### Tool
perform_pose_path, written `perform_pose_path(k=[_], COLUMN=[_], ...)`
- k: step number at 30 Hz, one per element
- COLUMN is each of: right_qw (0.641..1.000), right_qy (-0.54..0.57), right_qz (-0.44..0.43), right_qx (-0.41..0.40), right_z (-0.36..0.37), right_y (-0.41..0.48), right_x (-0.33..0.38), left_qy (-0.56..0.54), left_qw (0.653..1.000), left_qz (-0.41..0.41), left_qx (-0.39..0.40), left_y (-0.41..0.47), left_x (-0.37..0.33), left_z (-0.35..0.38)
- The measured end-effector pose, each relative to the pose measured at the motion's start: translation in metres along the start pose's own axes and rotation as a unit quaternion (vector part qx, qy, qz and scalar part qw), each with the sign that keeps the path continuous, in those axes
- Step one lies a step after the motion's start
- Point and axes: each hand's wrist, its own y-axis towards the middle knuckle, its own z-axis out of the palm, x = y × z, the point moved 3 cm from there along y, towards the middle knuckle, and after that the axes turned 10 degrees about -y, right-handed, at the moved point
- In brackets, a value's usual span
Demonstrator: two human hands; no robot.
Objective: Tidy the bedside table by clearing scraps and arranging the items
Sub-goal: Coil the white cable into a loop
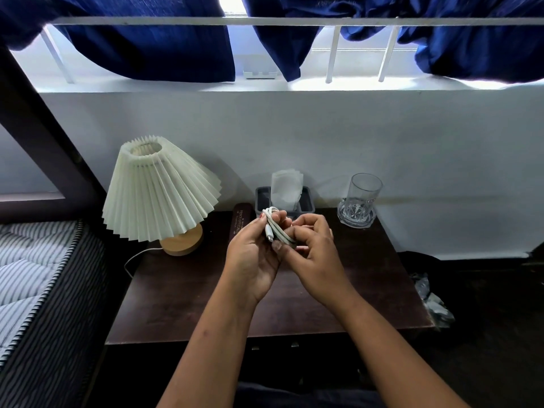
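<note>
- Both hands are raised together over the middle of the dark table (182, 293), working one white cable (272, 228).
- The left hand (253, 257) is turned palm-up, its fingers curled round the cable, which is folded into a small bundle of loops; a plug end lies against the palm.
- The right hand (315, 254) presses in from the other side, thumb and fingers pinching the same bundle, so the two hands touch.
- The cable is clear of the tabletop, held wholly in the hands.
- At the back left of the table stands a lamp (160, 188) with a pleated shade, tilted, on a round wooden base; its thin white cord runs off the left edge.
- Behind the hands sits a grey tray (307, 200) against the wall, with a white tissue (287, 185) sticking up out of it.
- Just left of the tray lies a dark case (242, 220) with pale lettering.
- At the back right corner a clear glass (363, 194) stands upright on a glass coaster (356, 217).
- A striped mattress (32, 272) is to the left of the table.
</note>
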Motion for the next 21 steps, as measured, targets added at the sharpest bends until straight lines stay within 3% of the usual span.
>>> perform_pose_path(k=[3, 5, 7, 13, 17, 21], right_qw=[0.987, 0.945, 0.912, 0.853, 0.845, 0.862], right_qy=[0.155, 0.313, 0.384, 0.471, 0.472, 0.439], right_qz=[0.047, 0.098, 0.143, 0.220, 0.242, 0.251], right_qx=[-0.001, -0.001, -0.026, 0.034, 0.070, 0.038], right_z=[-0.001, -0.002, -0.003, -0.006, -0.010, -0.016], right_y=[0.002, 0.004, 0.004, 0.005, 0.006, 0.009], right_x=[0.000, 0.001, 0.000, -0.007, -0.009, -0.017], left_qy=[-0.075, -0.096, -0.100, -0.113, -0.060, 0.079], left_qw=[0.997, 0.995, 0.995, 0.994, 0.998, 0.994], left_qz=[0.011, 0.018, 0.011, 0.004, 0.009, 0.054], left_qx=[0.013, 0.009, 0.010, 0.013, 0.004, -0.047], left_y=[0.001, 0.000, -0.001, -0.004, -0.005, -0.005], left_x=[-0.005, -0.008, -0.007, -0.004, -0.006, -0.004], left_z=[0.000, -0.002, -0.001, 0.005, 0.007, 0.007])
